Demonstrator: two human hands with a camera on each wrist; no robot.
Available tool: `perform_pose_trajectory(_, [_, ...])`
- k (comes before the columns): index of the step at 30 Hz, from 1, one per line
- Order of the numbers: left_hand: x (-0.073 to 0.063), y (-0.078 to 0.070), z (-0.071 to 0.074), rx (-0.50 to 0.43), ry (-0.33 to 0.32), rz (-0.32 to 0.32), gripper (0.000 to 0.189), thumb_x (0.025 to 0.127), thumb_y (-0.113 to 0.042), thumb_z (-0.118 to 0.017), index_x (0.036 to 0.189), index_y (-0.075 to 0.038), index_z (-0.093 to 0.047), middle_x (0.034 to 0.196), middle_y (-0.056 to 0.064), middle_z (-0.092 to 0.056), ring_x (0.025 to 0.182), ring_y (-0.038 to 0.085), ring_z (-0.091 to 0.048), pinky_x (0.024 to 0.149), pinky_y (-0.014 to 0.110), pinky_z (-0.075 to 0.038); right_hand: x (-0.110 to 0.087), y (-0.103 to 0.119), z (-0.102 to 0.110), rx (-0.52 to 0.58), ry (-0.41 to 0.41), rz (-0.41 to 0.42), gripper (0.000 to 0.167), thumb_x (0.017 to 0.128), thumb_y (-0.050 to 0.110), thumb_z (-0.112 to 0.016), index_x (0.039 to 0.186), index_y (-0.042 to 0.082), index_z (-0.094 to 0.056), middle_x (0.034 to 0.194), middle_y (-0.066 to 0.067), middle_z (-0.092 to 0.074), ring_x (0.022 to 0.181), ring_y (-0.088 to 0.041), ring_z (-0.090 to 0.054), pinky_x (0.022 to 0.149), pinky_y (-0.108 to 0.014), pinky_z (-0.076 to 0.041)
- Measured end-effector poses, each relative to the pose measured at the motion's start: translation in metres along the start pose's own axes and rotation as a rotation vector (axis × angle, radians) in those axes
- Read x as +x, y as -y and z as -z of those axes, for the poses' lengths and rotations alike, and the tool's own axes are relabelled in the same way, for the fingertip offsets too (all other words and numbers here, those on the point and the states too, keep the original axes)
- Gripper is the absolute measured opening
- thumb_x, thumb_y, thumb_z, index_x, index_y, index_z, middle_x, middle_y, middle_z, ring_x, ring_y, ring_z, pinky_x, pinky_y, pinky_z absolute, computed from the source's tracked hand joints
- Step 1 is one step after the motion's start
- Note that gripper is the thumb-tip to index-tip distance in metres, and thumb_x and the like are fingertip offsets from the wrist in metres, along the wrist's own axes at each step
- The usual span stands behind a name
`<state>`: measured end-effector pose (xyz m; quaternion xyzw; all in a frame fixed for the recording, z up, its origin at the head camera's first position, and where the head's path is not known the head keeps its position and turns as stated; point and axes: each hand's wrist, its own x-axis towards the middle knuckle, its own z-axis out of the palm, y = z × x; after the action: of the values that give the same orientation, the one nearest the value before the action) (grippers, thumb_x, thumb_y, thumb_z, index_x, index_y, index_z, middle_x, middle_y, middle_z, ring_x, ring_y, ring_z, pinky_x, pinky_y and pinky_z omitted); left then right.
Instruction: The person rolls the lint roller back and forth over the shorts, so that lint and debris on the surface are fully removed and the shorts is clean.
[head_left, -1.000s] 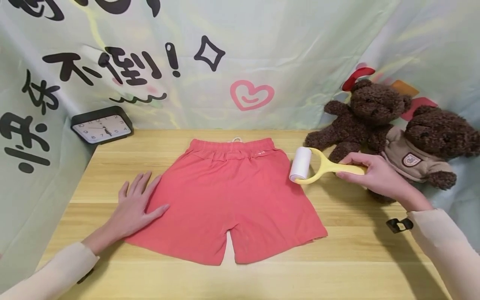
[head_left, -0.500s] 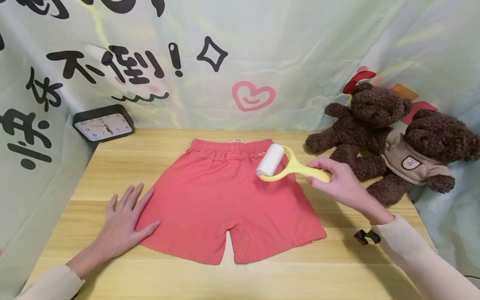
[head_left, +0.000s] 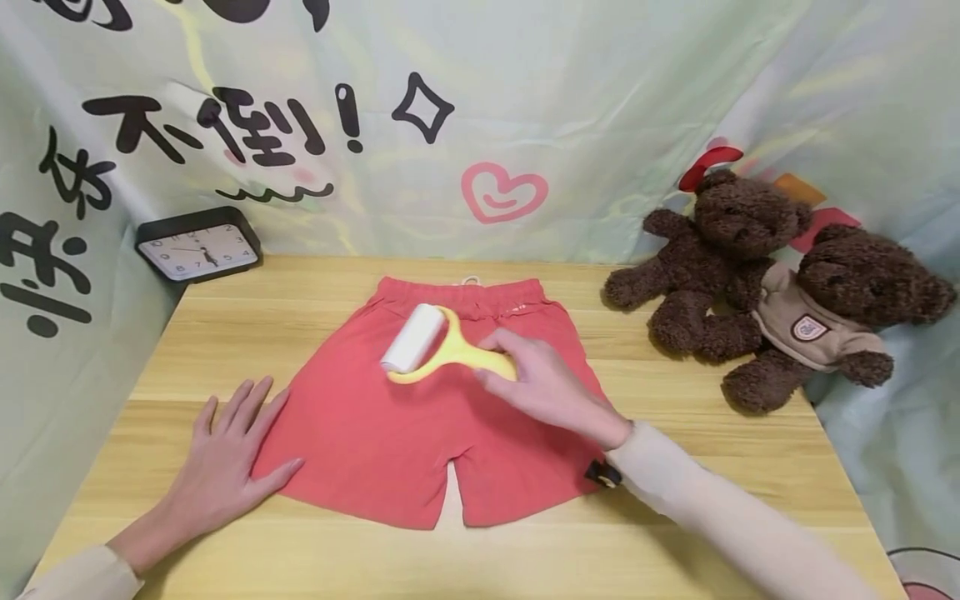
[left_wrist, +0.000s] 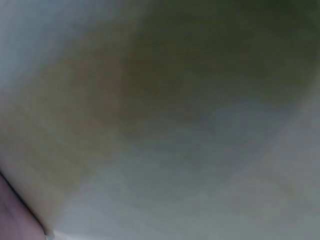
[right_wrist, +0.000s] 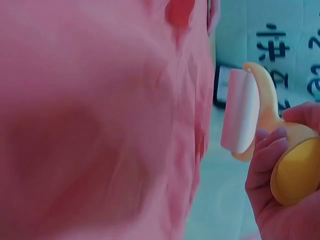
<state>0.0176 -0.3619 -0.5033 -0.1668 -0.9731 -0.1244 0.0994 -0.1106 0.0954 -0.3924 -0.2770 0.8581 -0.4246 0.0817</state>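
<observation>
A pair of red shorts (head_left: 352, 433) lies spread on the wooden table, waistband toward the back. Above its upper middle is a lint roller (head_left: 416, 337) with a white roll and yellow handle. My right hand (head_left: 543, 379) grips the handle, fingers curled round it, as the right wrist view also shows with the lint roller (right_wrist: 242, 110). On the left, my left hand (head_left: 217, 467) lies with straight fingers spread, thumb on the edge of the shorts' left leg. The left wrist view is blurred and shows only dim surfaces.
A black-framed clock (head_left: 198, 246) stands at the back left corner of the wooden table (head_left: 525, 567). Two brown teddy bears (head_left: 697, 267) sit at the right, one in a beige top (head_left: 813, 325). A printed cloth (head_left: 600, 125) hangs behind.
My right hand has carried the lint roller leftward, from the right edge of the shorts to over their left half. My left hand has slid a little toward the left and the front.
</observation>
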Motion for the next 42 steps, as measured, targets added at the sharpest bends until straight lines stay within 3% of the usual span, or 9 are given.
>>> perform_pose_trajectory(5, [-0.004, -0.002, 0.002, -0.002, 0.000, -0.004, 0.102, 0.087, -0.061, -0.078, 0.170, -0.014, -0.040, 0.172, 0.021, -0.034, 0.157, 0.047, -0.027, 0.123, 0.075, -0.006, 0.021, 0.016, -0.031, 0.038, 0.066, 0.009, 0.019, 0.101, 0.029, -0.077, 0.118, 0.023, -0.070, 0.086, 0.007, -0.063, 0.068, -0.014, -0.055, 0.063, -0.032, -0.048])
perform_pose_trajectory(13, [-0.005, -0.002, 0.005, -0.011, -0.013, 0.014, 0.103, 0.085, -0.061, -0.079, 0.170, -0.016, -0.040, 0.170, 0.022, -0.036, 0.155, 0.048, -0.029, 0.122, 0.076, -0.008, 0.051, 0.038, -0.059, 0.014, 0.148, 0.058, 0.019, 0.103, 0.030, -0.073, 0.119, 0.021, -0.065, 0.084, 0.005, -0.062, 0.068, -0.012, -0.055, 0.065, -0.028, -0.048])
perform_pose_trajectory(22, [-0.003, 0.000, 0.004, -0.011, -0.022, 0.004, 0.101, 0.086, -0.061, -0.078, 0.168, -0.013, -0.043, 0.170, 0.022, -0.036, 0.155, 0.048, -0.029, 0.122, 0.076, -0.009, 0.080, 0.039, -0.087, -0.054, 0.187, 0.118, 0.022, 0.104, 0.030, -0.072, 0.120, 0.018, -0.063, 0.092, 0.007, -0.061, 0.076, -0.012, -0.056, 0.069, -0.026, -0.047])
perform_pose_trajectory(31, [-0.005, 0.000, 0.005, 0.004, -0.009, -0.002, 0.101, 0.086, -0.062, -0.078, 0.169, -0.017, -0.042, 0.170, 0.023, -0.035, 0.153, 0.050, -0.030, 0.120, 0.078, -0.009, 0.085, 0.032, -0.102, -0.062, 0.193, 0.173, 0.017, 0.104, 0.024, -0.073, 0.114, 0.017, -0.061, 0.092, 0.004, -0.058, 0.079, -0.011, -0.054, 0.069, -0.023, -0.046])
perform_pose_trajectory(42, [-0.006, -0.002, 0.004, 0.016, 0.010, 0.009, 0.104, 0.085, -0.064, -0.078, 0.171, -0.020, -0.039, 0.169, 0.024, -0.035, 0.149, 0.052, -0.032, 0.118, 0.080, -0.010, 0.082, 0.027, -0.101, -0.108, 0.167, 0.205, 0.013, 0.103, 0.022, -0.075, 0.108, 0.018, -0.064, 0.088, 0.005, -0.056, 0.077, -0.011, -0.053, 0.067, -0.024, -0.044])
